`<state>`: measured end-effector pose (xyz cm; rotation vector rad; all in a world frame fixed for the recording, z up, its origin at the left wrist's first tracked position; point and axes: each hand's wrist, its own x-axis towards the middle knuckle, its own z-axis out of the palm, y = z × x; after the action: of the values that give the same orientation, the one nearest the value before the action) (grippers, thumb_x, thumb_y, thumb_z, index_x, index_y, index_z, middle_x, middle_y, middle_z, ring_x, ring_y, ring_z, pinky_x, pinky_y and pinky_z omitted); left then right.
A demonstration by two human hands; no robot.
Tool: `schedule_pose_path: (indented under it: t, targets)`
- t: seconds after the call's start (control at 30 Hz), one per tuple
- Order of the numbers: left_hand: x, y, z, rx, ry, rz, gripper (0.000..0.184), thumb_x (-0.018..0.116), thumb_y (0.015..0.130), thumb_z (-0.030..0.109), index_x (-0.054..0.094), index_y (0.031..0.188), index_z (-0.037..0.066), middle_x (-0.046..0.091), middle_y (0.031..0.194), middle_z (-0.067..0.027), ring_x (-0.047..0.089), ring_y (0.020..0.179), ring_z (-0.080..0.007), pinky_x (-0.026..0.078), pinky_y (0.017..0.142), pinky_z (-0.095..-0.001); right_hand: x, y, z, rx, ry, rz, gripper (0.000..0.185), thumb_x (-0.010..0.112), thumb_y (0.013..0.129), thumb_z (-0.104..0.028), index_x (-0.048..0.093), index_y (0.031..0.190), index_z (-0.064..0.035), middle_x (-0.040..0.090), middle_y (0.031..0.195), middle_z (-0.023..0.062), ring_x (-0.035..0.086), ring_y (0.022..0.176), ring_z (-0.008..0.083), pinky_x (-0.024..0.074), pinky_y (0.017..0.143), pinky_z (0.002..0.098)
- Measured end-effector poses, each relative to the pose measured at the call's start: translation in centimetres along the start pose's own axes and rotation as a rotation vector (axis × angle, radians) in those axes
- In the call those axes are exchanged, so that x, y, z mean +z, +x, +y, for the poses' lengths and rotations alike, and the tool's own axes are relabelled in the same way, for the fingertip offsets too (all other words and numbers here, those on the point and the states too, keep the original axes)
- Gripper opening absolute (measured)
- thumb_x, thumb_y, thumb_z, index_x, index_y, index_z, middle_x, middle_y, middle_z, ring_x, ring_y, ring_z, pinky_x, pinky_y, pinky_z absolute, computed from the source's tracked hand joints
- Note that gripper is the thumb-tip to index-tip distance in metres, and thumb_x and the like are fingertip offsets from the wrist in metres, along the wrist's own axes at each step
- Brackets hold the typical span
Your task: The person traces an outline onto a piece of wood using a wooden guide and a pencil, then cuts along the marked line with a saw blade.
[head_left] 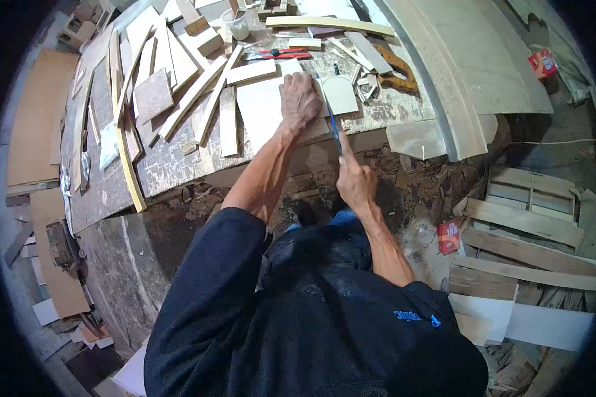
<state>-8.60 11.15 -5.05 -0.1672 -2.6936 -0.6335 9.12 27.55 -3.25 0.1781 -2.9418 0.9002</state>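
My left hand (300, 100) presses down on a pale white board (259, 109) at the front edge of the workbench, its fingers curled and partly hidden. My right hand (356, 180) is closed around the near end of a long, thin blue blade (333, 123), its handle hidden in the grip. The blade points away from me, along the right side of my left hand. Just right of the blade lies a pale panel with an arched line (339, 94). A narrow wood strip (228, 122) rests beside the board on the left.
Many wood strips and offcuts (153, 94) cover the left of the bench (179, 173). Red-handled pliers (275, 54), a plastic cup (236, 25) and a yellow-orange saw handle (398, 71) lie farther back. A long grey-edged panel (437, 86) stands at the right. Planks (523, 221) are stacked lower right.
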Motion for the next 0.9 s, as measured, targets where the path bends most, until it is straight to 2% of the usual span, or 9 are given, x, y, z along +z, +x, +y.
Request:
schedule_pose_path:
  t: [0.13, 0.27, 0.4, 0.5, 0.57, 0.6, 0.7, 0.73, 0.9]
  targets:
    - [0.7, 0.1, -0.3, -0.002, -0.014, 0.034, 0.025, 0.059, 0.077, 0.016, 0.061, 0.098, 0.003, 0.058, 0.099, -0.0160, 0.052, 0.100, -0.0344, 0.041, 0.084, -0.0482, -1.6, -2.5, -0.2, 0.112, 0.011, -0.137, 0.062, 0.053, 0.097, -0.015, 0.031, 0.154, -0.0245, 0.055, 0.054, 0.0199, 0.055, 0.044, 0.0333, 0.0420, 0.047, 0.0459]
    - [0.7, -0.1, -0.8, 0.024, -0.038, 0.012, 0.038, 0.067, 0.071, 0.016, 0.056, 0.106, 0.006, 0.054, 0.101, -0.0142, 0.050, 0.101, -0.0360, 0.042, 0.082, -0.0480, 1.2, 0.1, 0.2, 0.051, -0.047, 0.040, 0.058, 0.050, 0.099, -0.020, 0.031, 0.154, -0.0282, 0.052, 0.051, 0.0174, 0.052, 0.042, 0.0323, 0.0416, 0.046, 0.0440]
    - [0.5, 0.0, -0.3, -0.032, -0.003, -0.024, 0.041, 0.067, 0.071, 0.014, 0.056, 0.110, 0.006, 0.054, 0.103, -0.0137, 0.050, 0.103, -0.0345, 0.042, 0.085, -0.0467, 0.2, -0.3, 0.1, 0.061, 0.000, -0.006, 0.061, 0.053, 0.097, -0.017, 0.032, 0.153, -0.0289, 0.051, 0.050, 0.0166, 0.052, 0.042, 0.0322, 0.0416, 0.046, 0.0441]
    - [0.4, -0.1, -0.2, 0.000, -0.013, 0.046, 0.025, 0.060, 0.077, 0.015, 0.060, 0.100, 0.003, 0.057, 0.098, -0.0162, 0.052, 0.100, -0.0349, 0.041, 0.084, -0.0474, -2.7, -2.6, -0.6, 0.059, -0.003, -0.050, 0.063, 0.055, 0.096, -0.014, 0.033, 0.153, -0.0284, 0.052, 0.051, 0.0169, 0.052, 0.042, 0.0331, 0.0416, 0.046, 0.0445]
    - [0.5, 0.0, -0.4, 0.000, -0.021, 0.061, 0.023, 0.059, 0.078, 0.015, 0.059, 0.099, 0.003, 0.056, 0.098, -0.0159, 0.052, 0.100, -0.0349, 0.042, 0.084, -0.0472, -3.9, -3.7, -1.0, 0.104, -0.015, -0.113, 0.065, 0.056, 0.095, -0.012, 0.033, 0.153, -0.0272, 0.053, 0.052, 0.0182, 0.053, 0.042, 0.0351, 0.0413, 0.046, 0.0450]
    - [0.4, -0.1, -0.3, 0.000, -0.030, 0.062, 0.023, 0.059, 0.079, 0.014, 0.059, 0.098, 0.003, 0.056, 0.098, -0.0158, 0.052, 0.100, -0.0349, 0.042, 0.084, -0.0470, -4.5, -2.8, -2.0, 0.109, -0.011, -0.111, 0.062, 0.055, 0.095, -0.013, 0.034, 0.152, -0.0269, 0.058, 0.058, 0.0225, 0.058, 0.052, 0.0417, 0.0433, 0.050, 0.0488]
    - [0.6, -0.3, -0.4, -0.008, -0.031, 0.044, 0.024, 0.060, 0.078, 0.015, 0.058, 0.099, 0.004, 0.056, 0.099, -0.0150, 0.051, 0.101, -0.0348, 0.041, 0.084, -0.0468, -3.9, 1.7, -3.1, 0.094, -0.039, -0.093, 0.059, 0.053, 0.095, -0.016, 0.036, 0.151, -0.0264, 0.061, 0.065, 0.0260, 0.061, 0.064, 0.0469, 0.0454, 0.057, 0.0524]
    - [0.8, -0.4, -0.6, -0.013, -0.023, 0.036, 0.027, 0.061, 0.077, 0.016, 0.058, 0.101, 0.005, 0.056, 0.101, -0.0146, 0.051, 0.101, -0.0350, 0.041, 0.084, -0.0470, -4.0, 3.0, -3.4, 0.169, -0.091, -0.187, 0.058, 0.052, 0.096, -0.017, 0.036, 0.151, -0.0262, 0.062, 0.067, 0.0265, 0.063, 0.068, 0.0472, 0.0472, 0.063, 0.0527]
    - [0.9, 0.0, -0.5, -0.031, -0.003, 0.022, 0.023, 0.061, 0.080, 0.018, 0.059, 0.100, 0.007, 0.057, 0.100, -0.0147, 0.052, 0.100, -0.0354, 0.041, 0.086, -0.0464, -5.6, -1.2, -3.1, 0.174, -0.038, -0.190, 0.061, 0.053, 0.095, -0.016, 0.034, 0.152, -0.0292, 0.064, 0.067, 0.0251, 0.064, 0.065, 0.0460, 0.0483, 0.061, 0.0533]
